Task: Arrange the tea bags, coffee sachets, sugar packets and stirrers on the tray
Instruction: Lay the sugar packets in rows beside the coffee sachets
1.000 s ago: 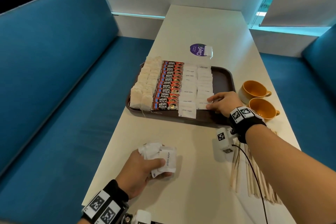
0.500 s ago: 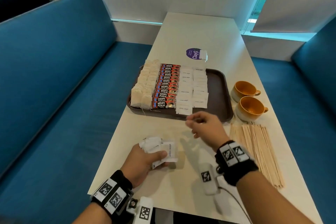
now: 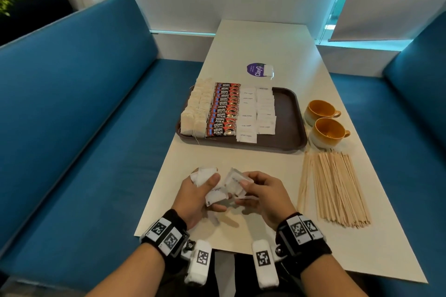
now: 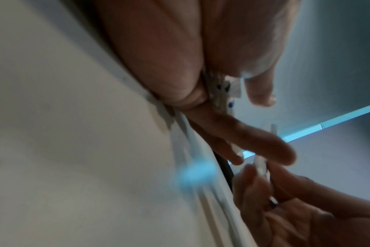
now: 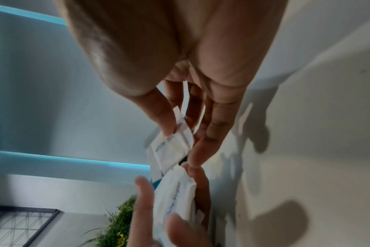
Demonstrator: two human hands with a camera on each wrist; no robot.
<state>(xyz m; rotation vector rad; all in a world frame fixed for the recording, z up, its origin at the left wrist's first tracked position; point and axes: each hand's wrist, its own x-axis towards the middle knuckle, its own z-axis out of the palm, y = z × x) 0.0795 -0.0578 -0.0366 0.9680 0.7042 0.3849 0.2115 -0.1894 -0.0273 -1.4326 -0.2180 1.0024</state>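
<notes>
On the brown tray lie a row of tea bags, a row of red coffee sachets and two columns of white sugar packets. Near the table's front edge my left hand grips a bunch of white sugar packets. My right hand meets it and pinches one sugar packet between thumb and fingers. In the right wrist view the left hand's packets sit just below that one. Wooden stirrers lie in a pile on the table at the right.
Two yellow cups stand right of the tray. A purple round sticker with a small packet lies behind the tray. Blue bench seats flank the white table. The tray's right strip is bare.
My right hand left the tray's sugar columns, came back toward me, and now pinches a packet at the left hand's bunch. The left hand stayed near the table's front edge.
</notes>
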